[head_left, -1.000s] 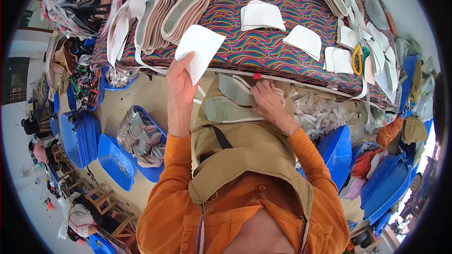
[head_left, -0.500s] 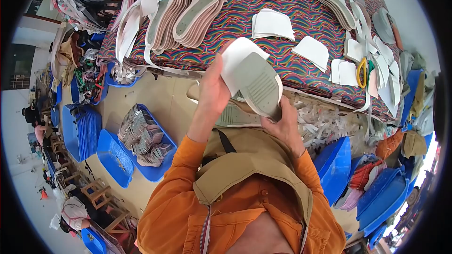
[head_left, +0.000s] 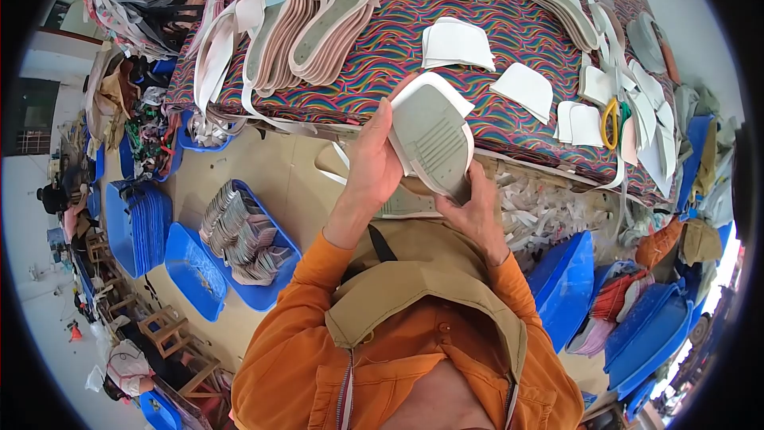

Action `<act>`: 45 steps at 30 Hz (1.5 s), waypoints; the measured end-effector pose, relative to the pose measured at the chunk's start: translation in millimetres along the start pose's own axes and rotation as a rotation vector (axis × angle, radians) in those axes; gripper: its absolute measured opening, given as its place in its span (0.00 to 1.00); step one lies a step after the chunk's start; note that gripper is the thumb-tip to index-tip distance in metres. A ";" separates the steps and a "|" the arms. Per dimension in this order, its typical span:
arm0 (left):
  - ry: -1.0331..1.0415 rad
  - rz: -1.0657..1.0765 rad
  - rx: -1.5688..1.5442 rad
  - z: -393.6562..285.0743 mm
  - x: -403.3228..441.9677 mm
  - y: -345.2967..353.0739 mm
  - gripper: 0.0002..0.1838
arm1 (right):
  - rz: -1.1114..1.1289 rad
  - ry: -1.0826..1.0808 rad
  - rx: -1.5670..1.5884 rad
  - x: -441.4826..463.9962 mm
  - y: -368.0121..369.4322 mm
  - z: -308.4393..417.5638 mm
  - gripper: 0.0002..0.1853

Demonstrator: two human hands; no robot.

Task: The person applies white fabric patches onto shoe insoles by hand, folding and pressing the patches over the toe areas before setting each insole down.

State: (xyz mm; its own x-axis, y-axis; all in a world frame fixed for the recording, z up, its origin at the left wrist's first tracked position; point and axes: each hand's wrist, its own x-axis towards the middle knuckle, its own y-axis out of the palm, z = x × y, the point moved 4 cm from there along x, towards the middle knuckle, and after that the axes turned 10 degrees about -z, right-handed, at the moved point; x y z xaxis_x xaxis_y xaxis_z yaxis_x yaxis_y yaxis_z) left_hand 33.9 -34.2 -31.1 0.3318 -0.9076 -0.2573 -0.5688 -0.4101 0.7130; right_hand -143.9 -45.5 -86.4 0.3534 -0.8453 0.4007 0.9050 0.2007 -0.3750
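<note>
A grey shoe insole (head_left: 434, 131) with grooves and a pale rim is held up between my two hands, just off the table's front edge. Behind its end lies a white curved piece (head_left: 460, 100), its edge and one corner sticking out past the insole. My left hand (head_left: 372, 161) is closed on the left edge of both layers. With thumb and fingers, my right hand (head_left: 475, 211) grips the insole's lower right side. Below them, another grey insole part (head_left: 406, 205) shows near the apron, partly hidden by my hands.
The table (head_left: 382, 95) has a colourful wavy cover. On it lie stacked insoles (head_left: 338, 24), white curved pieces (head_left: 456, 44), a single white piece (head_left: 523, 91) and yellow-handled scissors (head_left: 610, 123). Blue bins (head_left: 195, 275) stand on the floor at left, with more at right beside plastic scraps (head_left: 549, 207).
The white piece has slid down behind the insole, so their curved ends now nearly line up. My left hand has shifted slightly right and down with it; my right hand keeps its grip.
</note>
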 end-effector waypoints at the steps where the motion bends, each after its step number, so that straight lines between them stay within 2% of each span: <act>1: -0.009 0.005 -0.010 0.9 0.6 -1.5 0.31 | 0.003 0.002 -0.010 0.0 0.0 -0.5 0.35; 7: -0.073 -0.026 -0.055 6.0 2.4 -17.1 0.29 | 0.089 0.067 -0.057 4.1 -5.3 -2.7 0.37; 15: -0.117 -0.064 -0.111 8.6 3.2 -31.1 0.26 | 0.124 0.047 -0.096 4.6 -5.6 -7.4 0.40; 20: -0.199 -0.045 -0.220 16.3 2.5 -28.0 0.25 | 0.087 -0.056 -0.051 2.4 -13.9 -5.4 0.38; 23: -0.220 -0.153 -0.143 23.8 5.0 -23.5 0.25 | 0.036 -0.052 0.060 -0.4 -18.1 -0.2 0.35; 28: -0.144 -0.141 -0.055 12.1 3.3 -13.7 0.26 | -0.033 -0.018 0.056 6.5 -30.1 9.7 0.33; 35: -0.116 -0.031 -0.105 9.7 -1.4 -1.0 0.29 | 0.054 0.017 -0.042 6.0 -21.2 -4.5 0.33; 45: -0.117 -0.042 -0.086 10.3 -1.3 -10.3 0.28 | 0.089 0.007 -0.033 7.7 -20.9 -7.0 0.36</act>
State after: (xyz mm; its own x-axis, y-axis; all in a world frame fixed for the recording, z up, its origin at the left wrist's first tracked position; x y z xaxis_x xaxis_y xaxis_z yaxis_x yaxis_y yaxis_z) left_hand 31.6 -29.8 -44.8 0.2605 -0.8963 -0.3588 -0.4883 -0.4429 0.7519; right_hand -161.8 -59.7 -81.4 0.4302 -0.8285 0.3585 0.8618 0.2586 -0.4365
